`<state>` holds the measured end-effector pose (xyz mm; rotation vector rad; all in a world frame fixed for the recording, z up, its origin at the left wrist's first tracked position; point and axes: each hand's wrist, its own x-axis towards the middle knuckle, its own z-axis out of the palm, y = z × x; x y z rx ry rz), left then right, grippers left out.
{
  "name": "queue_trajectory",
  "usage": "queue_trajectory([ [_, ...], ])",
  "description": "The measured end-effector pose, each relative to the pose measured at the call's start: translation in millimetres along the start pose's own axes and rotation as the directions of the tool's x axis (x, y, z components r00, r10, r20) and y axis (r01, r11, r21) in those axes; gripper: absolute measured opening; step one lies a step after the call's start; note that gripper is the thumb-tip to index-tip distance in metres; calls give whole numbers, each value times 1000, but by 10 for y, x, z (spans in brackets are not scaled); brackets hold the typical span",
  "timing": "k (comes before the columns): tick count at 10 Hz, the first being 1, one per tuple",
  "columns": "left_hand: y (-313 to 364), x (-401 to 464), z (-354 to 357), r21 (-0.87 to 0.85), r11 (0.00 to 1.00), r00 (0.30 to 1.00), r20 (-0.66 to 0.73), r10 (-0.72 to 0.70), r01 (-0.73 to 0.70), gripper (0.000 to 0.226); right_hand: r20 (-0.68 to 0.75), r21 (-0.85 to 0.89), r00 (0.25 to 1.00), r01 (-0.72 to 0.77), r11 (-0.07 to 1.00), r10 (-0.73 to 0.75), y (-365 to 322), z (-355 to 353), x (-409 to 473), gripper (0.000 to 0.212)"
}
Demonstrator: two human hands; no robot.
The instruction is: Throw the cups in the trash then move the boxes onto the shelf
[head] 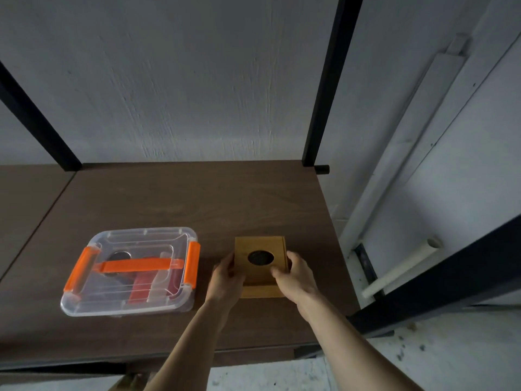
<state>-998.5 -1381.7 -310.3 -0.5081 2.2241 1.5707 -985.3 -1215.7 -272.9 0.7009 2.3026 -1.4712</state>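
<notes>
With the left hand (225, 277) and right hand (296, 275) clasping the small square wooden box with a dark round hole (260, 266) on the brown wooden shelf (183, 198), beside the clear plastic box with orange latches (132, 272), the person would do best to seat it flat before spreading the fingers.

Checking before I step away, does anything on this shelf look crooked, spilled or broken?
Nothing stands out. The clear plastic box with orange clasps sits closed and flat on the brown wooden shelf; both hands hold the small wooden box square.

1. Dim, flat light; the wall (183, 80) reads grey-blue.
2. Soft shadows lie under the hands on the shelf (169, 198).
3. Wide-angle bending tilts the posts (327, 80) at frame edges.
4. Slight softness throughout.
</notes>
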Motion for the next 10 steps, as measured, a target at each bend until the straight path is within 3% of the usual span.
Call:
queue_trajectory([
  [1,50,-74,-18,92,995,999,26,34,-36,56,0,-22,1000,13,1000,-13,9,1,-10,67],
  [2,117,-174,-21,260,957,991,3,135,-131,46,-40,-268,993,96,959,-111,6,18,-83,75],
  [3,168,-274,-66,410,886,974,23,227,-216,51,-42,-471,965,210,857,-260,-3,21,-234,75],
  [4,199,-413,-154,499,815,948,49,314,-296,62,24,-602,948,268,753,-318,7,9,-380,79],
  [7,111,-923,-430,748,503,858,172,484,-434,87,22,-756,892,309,577,-451,30,-57,-1053,73],
  [10,66,-1914,-544,812,385,823,192,535,-440,93,58,-765,836,388,514,-545,207,-288,-1838,69],
])
